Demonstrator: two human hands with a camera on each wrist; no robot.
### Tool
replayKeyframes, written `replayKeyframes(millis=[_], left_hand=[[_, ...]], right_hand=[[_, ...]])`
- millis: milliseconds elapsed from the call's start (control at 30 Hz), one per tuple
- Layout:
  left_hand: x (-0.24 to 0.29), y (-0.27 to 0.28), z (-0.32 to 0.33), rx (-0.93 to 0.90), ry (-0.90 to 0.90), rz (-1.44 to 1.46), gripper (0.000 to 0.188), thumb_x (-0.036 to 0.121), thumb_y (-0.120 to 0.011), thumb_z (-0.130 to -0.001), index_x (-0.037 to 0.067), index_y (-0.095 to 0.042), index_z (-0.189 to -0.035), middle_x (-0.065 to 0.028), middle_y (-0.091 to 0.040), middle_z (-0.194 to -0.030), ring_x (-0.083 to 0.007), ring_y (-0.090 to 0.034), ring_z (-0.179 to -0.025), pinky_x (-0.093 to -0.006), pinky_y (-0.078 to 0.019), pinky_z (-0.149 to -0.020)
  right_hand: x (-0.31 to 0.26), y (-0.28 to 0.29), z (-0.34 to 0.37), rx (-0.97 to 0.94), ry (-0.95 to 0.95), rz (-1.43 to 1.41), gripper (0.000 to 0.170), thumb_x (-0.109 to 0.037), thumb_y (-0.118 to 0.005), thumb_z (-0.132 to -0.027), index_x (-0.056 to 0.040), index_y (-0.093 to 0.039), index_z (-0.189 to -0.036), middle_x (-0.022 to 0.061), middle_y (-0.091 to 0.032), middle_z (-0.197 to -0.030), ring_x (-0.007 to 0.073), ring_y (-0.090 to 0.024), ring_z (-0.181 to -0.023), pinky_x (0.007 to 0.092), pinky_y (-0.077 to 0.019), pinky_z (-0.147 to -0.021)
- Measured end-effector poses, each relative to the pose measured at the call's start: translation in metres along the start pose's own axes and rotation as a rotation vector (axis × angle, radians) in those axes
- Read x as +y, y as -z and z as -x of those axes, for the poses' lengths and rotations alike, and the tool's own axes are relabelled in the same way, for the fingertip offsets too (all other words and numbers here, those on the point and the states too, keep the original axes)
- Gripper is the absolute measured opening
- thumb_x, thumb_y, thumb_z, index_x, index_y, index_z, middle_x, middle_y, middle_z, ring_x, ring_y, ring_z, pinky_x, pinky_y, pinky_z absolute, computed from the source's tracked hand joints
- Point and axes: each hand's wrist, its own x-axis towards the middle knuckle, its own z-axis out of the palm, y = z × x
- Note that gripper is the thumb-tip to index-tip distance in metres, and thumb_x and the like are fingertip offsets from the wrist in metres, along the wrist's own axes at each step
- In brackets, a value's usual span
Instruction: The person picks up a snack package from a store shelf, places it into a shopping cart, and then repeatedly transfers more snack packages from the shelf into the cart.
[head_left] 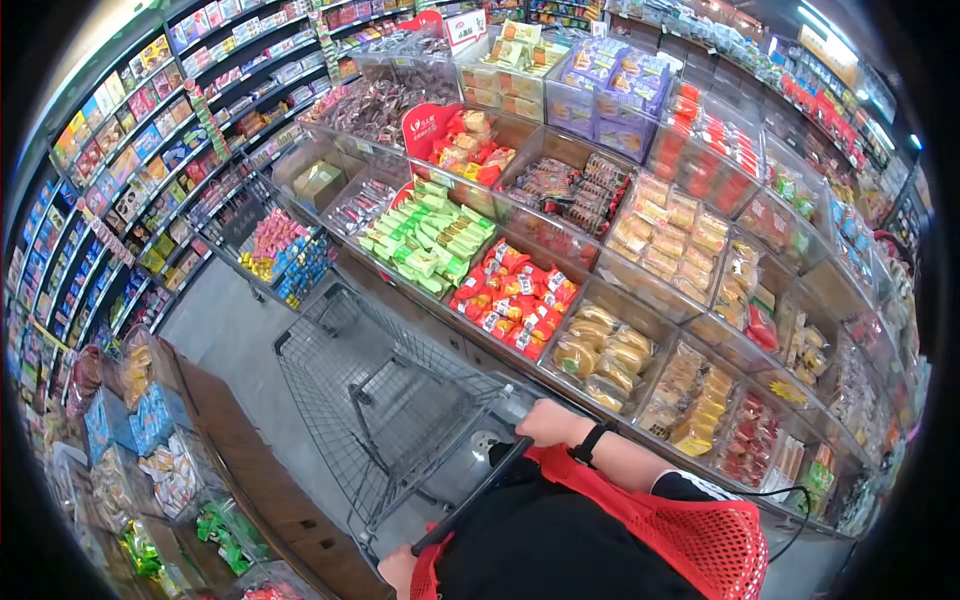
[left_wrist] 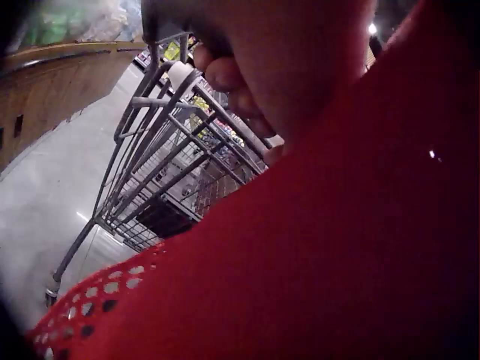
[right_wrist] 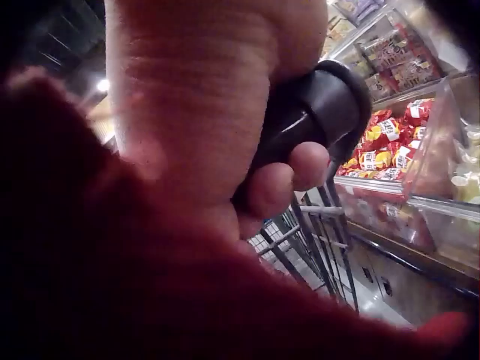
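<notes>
An empty wire shopping cart (head_left: 385, 400) stands in front of the person. The right hand (head_left: 550, 423) grips the right end of its dark handle bar (head_left: 487, 487); in the right wrist view the fingers of that hand (right_wrist: 281, 180) curl round the black handle (right_wrist: 311, 112). At the bar's left end is the left hand (head_left: 398, 570), partly cut off by the frame's lower edge. The left wrist view shows the left hand (left_wrist: 255, 82) with fingers curled at the cart frame (left_wrist: 180, 135), red fabric (left_wrist: 247, 277) covering much of the view.
Clear bins of packaged snacks, among them green packs (head_left: 425, 237) and red packs (head_left: 515, 297), line the right side. A lower wooden display (head_left: 235, 445) with bins runs along the left. Grey floor (head_left: 215, 310) shows between them; stocked shelves (head_left: 130, 160) stand beyond.
</notes>
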Motion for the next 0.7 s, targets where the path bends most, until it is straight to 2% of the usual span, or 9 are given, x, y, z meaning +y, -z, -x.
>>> replayKeyframes(millis=[67, 100, 200, 400, 500, 600, 700], left_hand=[[-0.005, 0.017, 0.005, 0.033, -0.006, 0.04, 0.048, 0.055, -0.067, -0.062, 0.009, -0.058, -0.051, -0.0135, -0.057, -0.049, -0.0311, -0.059, -0.047, -0.0402, -0.0456, -0.047], [0.007, 0.017, -0.017, 0.028, -0.002, 0.09, 0.049, 0.056, -0.067, -0.061, 0.009, -0.057, -0.05, -0.014, -0.056, -0.049, -0.0314, -0.059, -0.047, -0.0403, -0.0455, -0.047], [0.001, 0.043, -0.028, 0.009, 0.037, 0.106, 0.053, 0.058, -0.068, -0.059, 0.008, -0.056, -0.049, -0.0155, -0.054, -0.048, -0.0324, -0.059, -0.047, -0.0404, -0.0456, -0.047], [-0.001, 0.019, -0.018, -0.036, -0.006, 0.14, 0.052, 0.059, -0.067, -0.06, 0.008, -0.059, -0.052, -0.0146, -0.054, -0.047, -0.0321, -0.058, -0.046, -0.0415, -0.0445, -0.046], [0.005, 0.024, -0.017, -0.12, 0.011, 0.141, 0.026, 0.04, -0.061, -0.068, 0.015, -0.065, -0.064, -0.0118, -0.06, -0.057, -0.0307, -0.062, -0.054, -0.0411, -0.0468, -0.051], [0.007, 0.036, -0.024, -0.186, 0.016, 0.138, 0.026, 0.04, -0.06, -0.069, 0.015, -0.067, -0.07, -0.0115, -0.061, -0.058, -0.0303, -0.062, -0.055, -0.0416, -0.0475, -0.053], [0.011, 0.032, -0.027, -0.054, 0.01, 0.166, 0.04, 0.052, -0.068, -0.063, 0.013, -0.063, -0.057, -0.0129, -0.056, -0.049, -0.0314, -0.059, -0.046, -0.0405, -0.0445, -0.046]], right_hand=[[-0.012, -0.001, 0.003, 0.002, 0.041, -0.016, 0.02, -0.022, -0.07, -0.065, -0.01, -0.065, -0.08, 0.0104, -0.065, -0.07, 0.0297, -0.065, -0.074, 0.0411, -0.0506, -0.065], [0.006, 0.008, -0.003, -0.036, 0.03, -0.028, 0.02, -0.022, -0.07, -0.065, -0.0101, -0.065, -0.08, 0.0106, -0.065, -0.071, 0.0299, -0.065, -0.074, 0.0416, -0.0505, -0.065], [-0.007, 0.017, -0.007, -0.077, 0.041, -0.124, 0.02, -0.02, -0.069, -0.066, -0.0098, -0.064, -0.081, 0.0115, -0.065, -0.074, 0.0307, -0.065, -0.075, 0.0431, -0.0504, -0.066], [0.0, 0.029, 0.004, -0.194, -0.019, -0.145, 0.021, -0.02, -0.069, -0.066, -0.0088, -0.065, -0.083, 0.0113, -0.066, -0.075, 0.0309, -0.065, -0.077, 0.0418, -0.0508, -0.067], [0.004, 0.035, 0.005, -0.205, -0.026, -0.138, 0.02, -0.021, -0.069, -0.066, -0.009, -0.065, -0.082, 0.0104, -0.066, -0.074, 0.0304, -0.065, -0.076, 0.041, -0.0508, -0.066], [0.006, 0.042, 0.004, -0.193, -0.021, -0.143, 0.019, -0.021, -0.069, -0.066, -0.0089, -0.065, -0.08, 0.0099, -0.066, -0.073, 0.0302, -0.065, -0.076, 0.0409, -0.0507, -0.065], [0.012, 0.044, 0.006, -0.189, -0.021, -0.135, 0.017, -0.02, -0.069, -0.067, -0.0091, -0.066, -0.08, 0.0096, -0.065, -0.072, 0.0302, -0.065, -0.075, 0.0408, -0.0505, -0.065]])
